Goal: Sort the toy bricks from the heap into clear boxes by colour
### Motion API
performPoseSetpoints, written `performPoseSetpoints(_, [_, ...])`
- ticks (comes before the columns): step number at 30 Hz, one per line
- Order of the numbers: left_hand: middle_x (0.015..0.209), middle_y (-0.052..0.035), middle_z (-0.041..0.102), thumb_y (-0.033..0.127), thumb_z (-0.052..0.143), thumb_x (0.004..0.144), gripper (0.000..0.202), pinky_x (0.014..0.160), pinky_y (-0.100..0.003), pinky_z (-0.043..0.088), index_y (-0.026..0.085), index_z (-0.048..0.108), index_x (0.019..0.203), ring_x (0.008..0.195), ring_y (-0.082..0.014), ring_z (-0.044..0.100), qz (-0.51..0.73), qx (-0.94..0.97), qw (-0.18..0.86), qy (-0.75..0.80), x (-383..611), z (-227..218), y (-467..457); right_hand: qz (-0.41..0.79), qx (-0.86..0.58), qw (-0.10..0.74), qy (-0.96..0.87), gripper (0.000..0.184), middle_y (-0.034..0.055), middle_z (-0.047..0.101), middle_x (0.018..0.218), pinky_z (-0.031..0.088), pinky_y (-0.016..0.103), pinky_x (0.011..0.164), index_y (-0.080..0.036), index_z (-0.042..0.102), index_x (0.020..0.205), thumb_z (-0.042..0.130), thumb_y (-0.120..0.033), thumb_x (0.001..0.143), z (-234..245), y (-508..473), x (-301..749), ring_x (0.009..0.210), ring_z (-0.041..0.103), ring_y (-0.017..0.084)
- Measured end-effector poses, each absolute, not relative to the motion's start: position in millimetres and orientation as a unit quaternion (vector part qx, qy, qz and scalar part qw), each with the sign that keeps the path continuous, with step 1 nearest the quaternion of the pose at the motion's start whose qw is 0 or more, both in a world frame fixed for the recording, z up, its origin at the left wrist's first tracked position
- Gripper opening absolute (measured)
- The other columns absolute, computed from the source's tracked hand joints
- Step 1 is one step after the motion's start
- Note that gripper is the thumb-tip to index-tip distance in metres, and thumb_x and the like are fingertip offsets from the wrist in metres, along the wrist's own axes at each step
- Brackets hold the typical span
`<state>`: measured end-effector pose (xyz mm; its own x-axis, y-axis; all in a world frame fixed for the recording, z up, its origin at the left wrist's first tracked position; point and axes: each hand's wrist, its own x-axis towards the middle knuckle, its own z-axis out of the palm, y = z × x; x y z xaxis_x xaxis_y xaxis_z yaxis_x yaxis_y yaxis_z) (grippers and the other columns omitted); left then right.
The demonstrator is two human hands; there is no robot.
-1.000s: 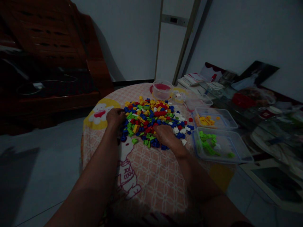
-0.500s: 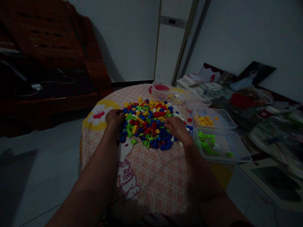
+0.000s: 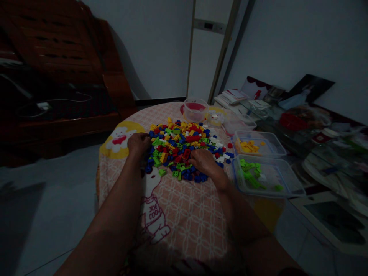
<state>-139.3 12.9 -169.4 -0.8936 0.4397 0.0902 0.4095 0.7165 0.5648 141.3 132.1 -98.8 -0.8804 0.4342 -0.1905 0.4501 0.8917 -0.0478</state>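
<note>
A heap of small toy bricks (image 3: pixel 184 147) in blue, red, yellow, green and white lies on a round table (image 3: pixel 184 214) with a cartoon-print cloth. My left hand (image 3: pixel 139 144) rests curled at the heap's left edge. My right hand (image 3: pixel 204 161) lies palm down on the bricks at the heap's near right side. Whether either hand holds a brick is hidden. To the right stand two clear tubs: the nearer tub (image 3: pixel 268 177) has green bricks in it, the farther tub (image 3: pixel 260 143) has yellow ones.
A round clear bowl (image 3: pixel 196 110) and smaller clear tubs (image 3: pixel 238 124) stand at the table's far side. A dark wooden bench (image 3: pixel 60 88) is at the left. Papers, frames and clutter (image 3: pixel 304 119) lie on the floor at the right.
My right hand went from the heap's near edge toward the green tub, then came back left onto the bricks. The left hand stayed at the heap's left edge.
</note>
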Motion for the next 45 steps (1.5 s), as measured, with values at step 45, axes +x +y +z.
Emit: performPoseSetpoints(45, [0.125, -0.0130, 0.085, 0.031, 0.063, 0.090, 0.047, 0.103, -0.040, 0.059, 0.019, 0.087, 0.128, 0.122, -0.0350, 0.076, 0.291, 0.235, 0.016, 0.927, -144.9, -174.8, 13.3, -0.131, 0.140, 0.106, 0.976, 0.017, 0.0083, 0.085, 0.117, 0.048, 0.028, 0.087, -0.022, 0.087, 0.111, 0.076, -0.023, 0.098, -92.8, 123.8, 147.1, 0.116, 0.075, 0.025])
